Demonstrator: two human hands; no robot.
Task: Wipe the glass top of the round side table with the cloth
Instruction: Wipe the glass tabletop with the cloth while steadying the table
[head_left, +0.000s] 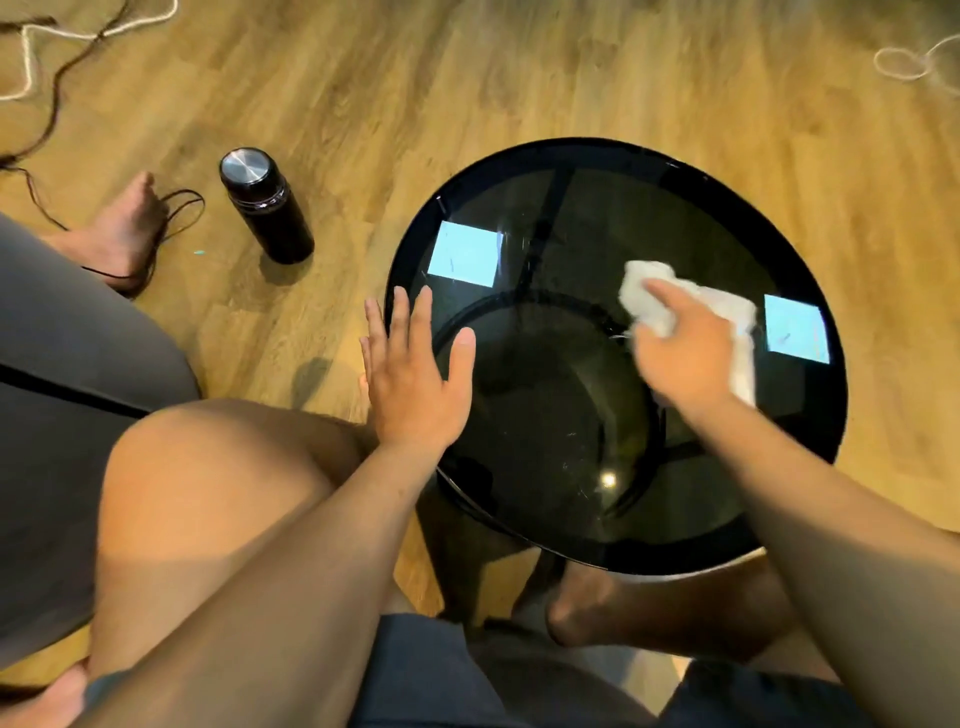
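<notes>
The right hand (680, 353) was closed around a bunched white cloth (654, 301), pressing it down on the dark glass top (545, 415) of the round side table (810, 457). Its fingers were curled under and mostly hidden, with only the forefinger lying along the top of the wad. Part of the cloth poked out ahead of the knuckles, and a longer tail trailed back along the outer side of the wrist; how much more sat under the palm I could not make out. The hand was a little smeared, so its edges were soft.

Across the table from it, the left hand (410, 374) lay flat and spread, fingers apart, holding nothing, its palm over the near-left rim of the glass. Whether it actually bore on the glass or hung just above it was hard to tell.

Two bright square reflections sat on the glass, one beyond the left hand and one just past the cloth. Through the tinted surface a lower ring of the frame showed dimly.

Farther left of the open hand, on the wooden floor (467, 78), stood a black flask (265, 208) with a steel cap. Beyond that a bare foot (124, 223) was partly covered by a grey-clad leg, with cables (57, 93) running off the edge.
</notes>
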